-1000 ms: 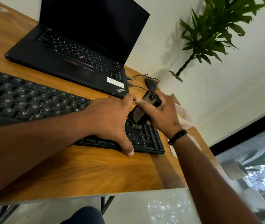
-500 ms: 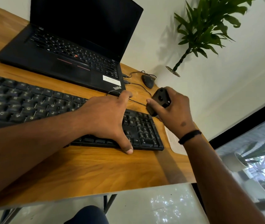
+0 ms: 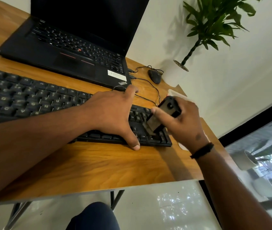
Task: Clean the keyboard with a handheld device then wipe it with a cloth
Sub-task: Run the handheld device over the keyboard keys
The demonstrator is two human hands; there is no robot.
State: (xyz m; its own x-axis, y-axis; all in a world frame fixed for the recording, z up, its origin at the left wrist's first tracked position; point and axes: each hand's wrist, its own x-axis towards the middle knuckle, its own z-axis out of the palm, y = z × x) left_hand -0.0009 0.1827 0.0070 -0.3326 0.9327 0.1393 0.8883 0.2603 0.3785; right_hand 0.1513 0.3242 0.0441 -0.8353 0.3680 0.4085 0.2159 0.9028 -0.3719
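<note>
Over keyboard's right end, right hand gripping handheld device, left hand spread flat beside it.

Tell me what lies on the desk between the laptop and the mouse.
Head view: only thin black cables cross bare desk between the laptop and the mouse.

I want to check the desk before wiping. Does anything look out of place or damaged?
Nothing looks damaged or spilled. The left hand steadies the keyboard while the right hand holds the handheld device on its right end. The mouse cable lies loosely behind.
</note>
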